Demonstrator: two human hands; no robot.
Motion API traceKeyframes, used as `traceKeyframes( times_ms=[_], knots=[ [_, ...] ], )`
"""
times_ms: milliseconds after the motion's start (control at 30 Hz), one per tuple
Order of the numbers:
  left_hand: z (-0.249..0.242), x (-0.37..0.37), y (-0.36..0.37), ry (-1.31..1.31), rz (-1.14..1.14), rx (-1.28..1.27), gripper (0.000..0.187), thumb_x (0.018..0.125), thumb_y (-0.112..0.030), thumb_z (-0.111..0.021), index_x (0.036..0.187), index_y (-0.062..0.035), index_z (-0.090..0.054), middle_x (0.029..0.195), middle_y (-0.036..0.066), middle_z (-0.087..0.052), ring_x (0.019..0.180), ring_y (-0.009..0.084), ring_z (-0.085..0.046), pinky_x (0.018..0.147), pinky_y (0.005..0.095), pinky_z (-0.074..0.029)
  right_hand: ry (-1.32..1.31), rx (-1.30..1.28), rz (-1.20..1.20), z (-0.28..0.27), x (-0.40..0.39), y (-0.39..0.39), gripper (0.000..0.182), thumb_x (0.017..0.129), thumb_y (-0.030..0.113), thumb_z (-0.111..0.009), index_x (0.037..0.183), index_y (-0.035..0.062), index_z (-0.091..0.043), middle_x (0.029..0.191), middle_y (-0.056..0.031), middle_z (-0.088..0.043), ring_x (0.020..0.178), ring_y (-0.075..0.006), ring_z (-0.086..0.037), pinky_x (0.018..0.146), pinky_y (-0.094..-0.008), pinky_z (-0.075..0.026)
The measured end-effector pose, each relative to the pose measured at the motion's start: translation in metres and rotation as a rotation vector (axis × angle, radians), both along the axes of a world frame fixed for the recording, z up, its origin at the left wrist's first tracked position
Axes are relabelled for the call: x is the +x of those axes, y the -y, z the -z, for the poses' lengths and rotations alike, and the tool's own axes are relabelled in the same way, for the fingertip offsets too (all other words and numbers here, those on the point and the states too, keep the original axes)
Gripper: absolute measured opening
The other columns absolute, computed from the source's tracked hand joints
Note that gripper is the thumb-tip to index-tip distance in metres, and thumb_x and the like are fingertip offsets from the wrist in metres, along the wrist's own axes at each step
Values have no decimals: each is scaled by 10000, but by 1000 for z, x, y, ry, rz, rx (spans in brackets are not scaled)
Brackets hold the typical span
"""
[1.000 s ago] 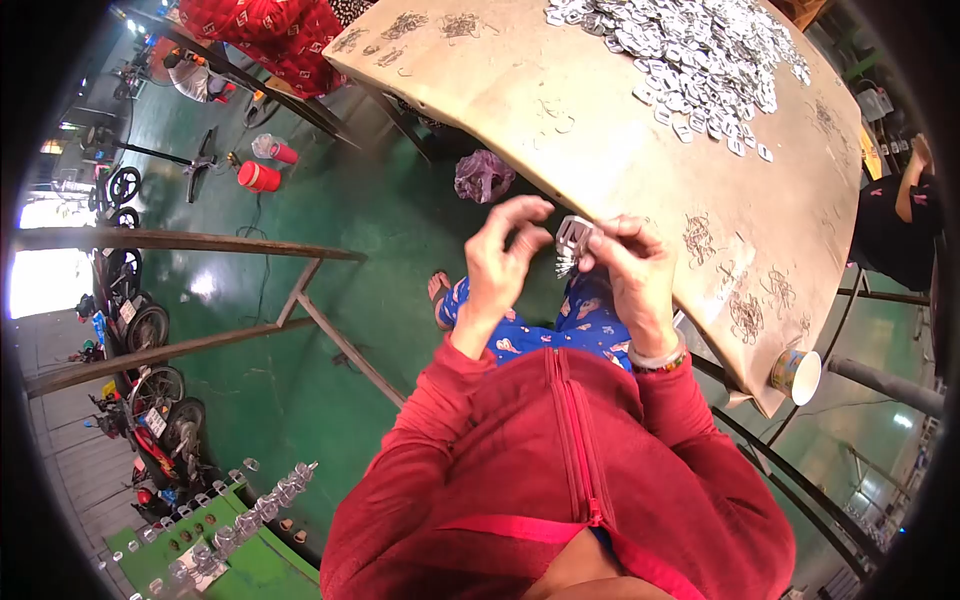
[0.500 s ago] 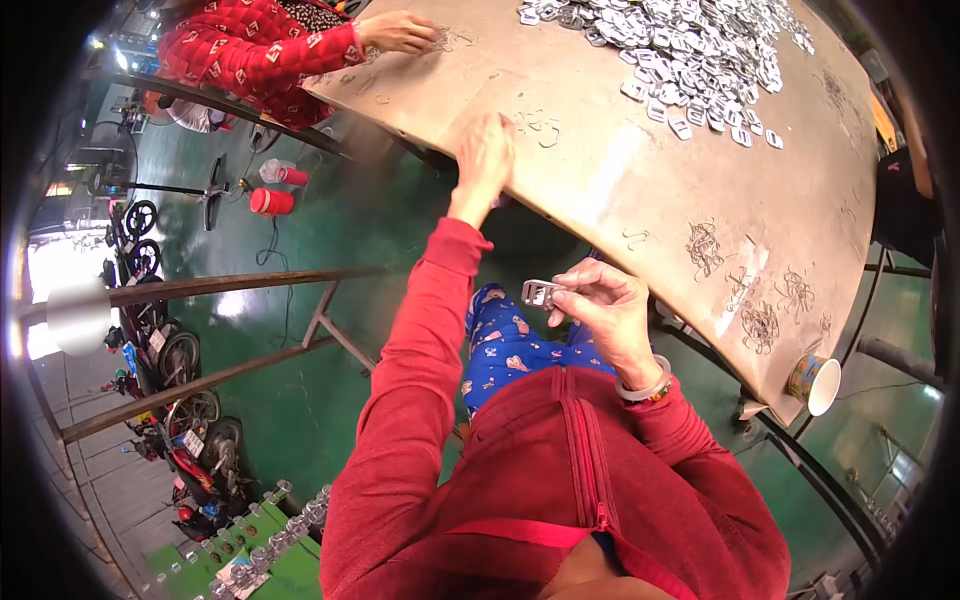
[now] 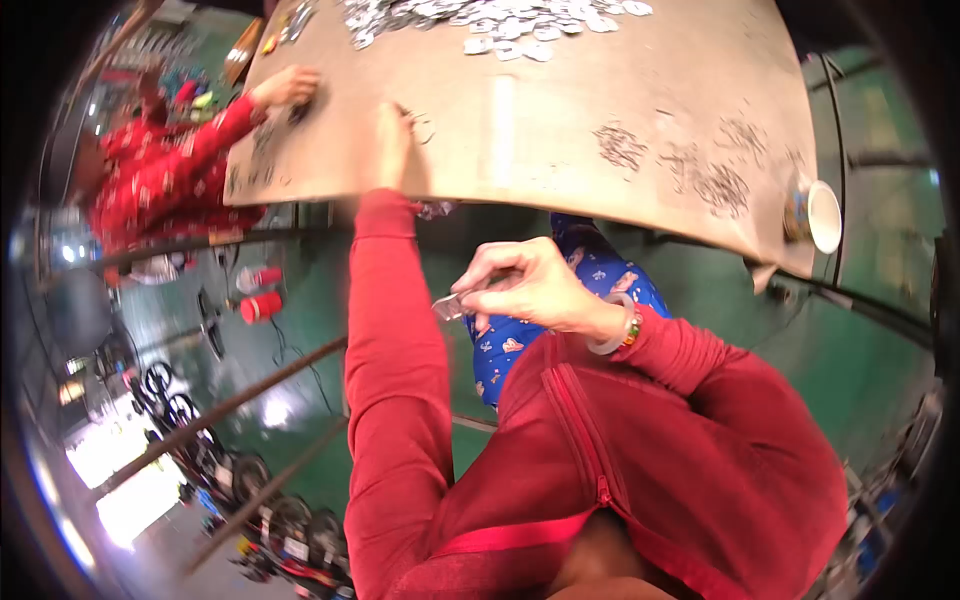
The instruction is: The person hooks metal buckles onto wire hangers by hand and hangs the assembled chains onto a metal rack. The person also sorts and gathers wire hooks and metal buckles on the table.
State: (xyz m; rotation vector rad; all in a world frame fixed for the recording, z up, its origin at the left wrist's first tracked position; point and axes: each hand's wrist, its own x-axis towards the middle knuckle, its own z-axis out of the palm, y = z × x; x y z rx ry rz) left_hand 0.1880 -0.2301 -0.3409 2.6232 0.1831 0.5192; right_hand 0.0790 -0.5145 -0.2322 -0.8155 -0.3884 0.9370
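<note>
My right hand is closed in a pinch on a small silver metal buckle, held in front of my lap, below the table's edge. At the near side of the table, my left hand reaches out over the tabletop. Motion smears its fingers, so what they hold, if anything, does not show. Beside these fingers lie a few thin bent wire rings.
A heap of flat silver buckle plates covers the far side. Wire piles lie to the right, near a paper cup. Another person's hand works at the left. A metal rail and parked motorbikes stand lower left.
The view has turned, shifting the table and the heap. My left hand stays at the tabletop by the loose rings. My right hand keeps the buckle, which is now tilted differently.
</note>
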Motion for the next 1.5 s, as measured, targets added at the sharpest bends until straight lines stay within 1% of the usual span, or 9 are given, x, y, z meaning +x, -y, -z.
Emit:
traceKeyframes(
  times_ms=[100,233,300,967,1067,1133,1200,1400,1500],
  knots=[
    [-23,8,-8,-304,7,-228,178,801,-158,-570,880,-3,-612,776,171,-624,770,321,-599,703,397,-456,35,-25,-2,-3,-3,4,107,781,-31,-615,887,-43,-626,792,-93,-653,628,-114,-627,589,-223,-511],
    [13,17,-61,-295,177,-130,222,782,-154,-599,956,-17,-623,923,170,-605,901,320,-573,772,371,-455,48,22,34,3,-9,9,88,770,-7,-632,854,-33,-639,718,-70,-648,616,-108,-626,568,-228,-502],
    [-18,9,-33,-195,206,-76,222,789,-139,-592,969,-12,-621,978,171,-584,945,331,-550,792,378,-447,68,13,36,6,-11,12,122,744,-19,-613,861,-38,-645,708,-81,-646,600,-117,-624,551,-238,-502],
    [-32,13,-15,-351,186,255,164,818,-105,-542,911,28,-520,776,236,-593,724,416,-577,656,461,-454,194,3,-107,12,1,10,128,756,-39,-582,872,-65,-630,829,-105,-581,640,-148,-643,583,-242,-535],
    [-34,17,-28,-276,44,-166,156,828,-120,-543,906,14,-530,690,124,-572,620,213,-578,574,310,-461,209,12,-47,7,-4,11,133,725,-24,-577,839,-64,-635,766,-114,-615,595,-147,-641,548,-258,-513],
    [-60,15,-3,-213,87,-456,134,849,-112,-526,930,-6,-531,709,29,-535,628,80,-539,549,206,-426,221,11,-20,6,-9,12,136,709,-18,-576,820,-64,-637,742,-120,-631,574,-147,-640,533,-264,-501],
    [-85,23,42,-274,217,-639,134,901,-118,-494,928,9,-526,756,42,-539,645,113,-537,573,229,-425,246,4,-22,6,-13,14,134,709,-18,-576,818,-65,-636,756,-120,-629,581,-148,-641,540,-264,-504],
    [-88,49,174,-493,610,-583,191,919,-190,-475,1007,-24,-515,815,30,-529,722,118,-523,667,261,-447,226,-106,116,28,-29,11,120,706,-23,-582,811,-51,-634,765,-97,-608,619,-155,-638,561,-273,-506],
    [-78,40,207,-306,717,-356,282,888,-279,-472,1039,-43,-506,895,57,-484,836,163,-485,750,307,-414,249,-214,178,62,-39,0,109,715,-14,-590,813,-35,-631,748,-72,-602,627,-132,-617,559,-259,-490]
  ],
)
